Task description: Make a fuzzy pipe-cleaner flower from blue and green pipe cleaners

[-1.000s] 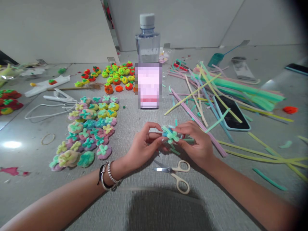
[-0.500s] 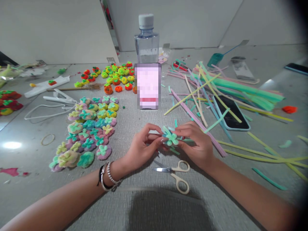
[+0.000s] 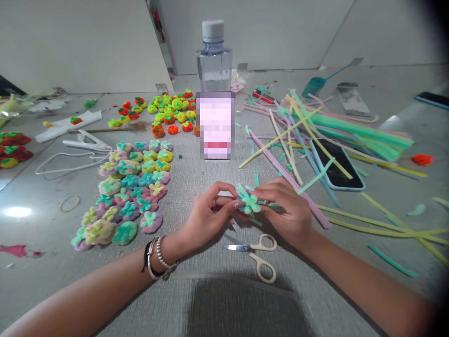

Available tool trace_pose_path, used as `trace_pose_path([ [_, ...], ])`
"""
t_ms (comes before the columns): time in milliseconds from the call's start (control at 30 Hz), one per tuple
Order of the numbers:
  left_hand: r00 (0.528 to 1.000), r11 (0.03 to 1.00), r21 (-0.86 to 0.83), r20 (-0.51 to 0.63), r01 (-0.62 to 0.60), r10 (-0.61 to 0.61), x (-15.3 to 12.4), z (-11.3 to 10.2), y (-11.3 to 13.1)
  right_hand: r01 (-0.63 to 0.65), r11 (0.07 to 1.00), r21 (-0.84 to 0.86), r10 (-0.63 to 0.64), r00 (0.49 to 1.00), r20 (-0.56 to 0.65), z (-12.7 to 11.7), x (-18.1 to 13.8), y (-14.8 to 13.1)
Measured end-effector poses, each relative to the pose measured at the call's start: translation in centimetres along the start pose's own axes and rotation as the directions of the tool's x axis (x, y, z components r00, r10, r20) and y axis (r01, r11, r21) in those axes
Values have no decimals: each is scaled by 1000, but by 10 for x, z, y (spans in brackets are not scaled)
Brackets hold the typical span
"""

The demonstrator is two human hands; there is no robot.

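Observation:
Both my hands meet at the table's middle around a small mint-green pipe-cleaner flower (image 3: 249, 202). My left hand (image 3: 206, 216) pinches its left side with curled fingers. My right hand (image 3: 286, 210) grips it from the right, fingers closed over loose green ends. Small cream-handled scissors (image 3: 257, 255) lie on the table just below my hands. A group of several finished pastel fuzzy flowers (image 3: 131, 192) lies to the left.
A water bottle (image 3: 213, 56) stands behind a blurred upright card (image 3: 215, 125). Long pipe cleaners (image 3: 315, 140) sprawl at right over a phone (image 3: 336, 166). Bright yellow and red fuzzy pieces (image 3: 168, 112) lie at the back, a white cable (image 3: 66, 161) at left.
The hands and the flower have barely shifted; the fingers make small adjustments on the flower. Nothing else has moved.

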State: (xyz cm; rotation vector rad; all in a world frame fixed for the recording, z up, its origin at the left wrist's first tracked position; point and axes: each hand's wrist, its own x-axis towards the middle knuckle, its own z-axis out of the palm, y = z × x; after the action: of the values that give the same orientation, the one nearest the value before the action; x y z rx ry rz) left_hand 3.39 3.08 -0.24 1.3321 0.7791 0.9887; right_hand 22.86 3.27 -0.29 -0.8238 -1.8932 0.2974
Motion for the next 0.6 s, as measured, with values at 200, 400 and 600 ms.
trace_pose_path([
  [200, 1000, 999, 41, 11, -18, 18, -1, 1, -2, -23, 1000, -1, 23, 1000, -3, 1, -1, -1],
  [400, 996, 995, 43, 15, -85, 85, -2, 2, -4, -130, 991, 26, 131, 991, -19, 2, -3, -2],
  [600, 981, 938, 315, -73, -148, 179, 0, -2, 4, -104, 994, 39, 104, 995, 9, 0, -3, -3],
])
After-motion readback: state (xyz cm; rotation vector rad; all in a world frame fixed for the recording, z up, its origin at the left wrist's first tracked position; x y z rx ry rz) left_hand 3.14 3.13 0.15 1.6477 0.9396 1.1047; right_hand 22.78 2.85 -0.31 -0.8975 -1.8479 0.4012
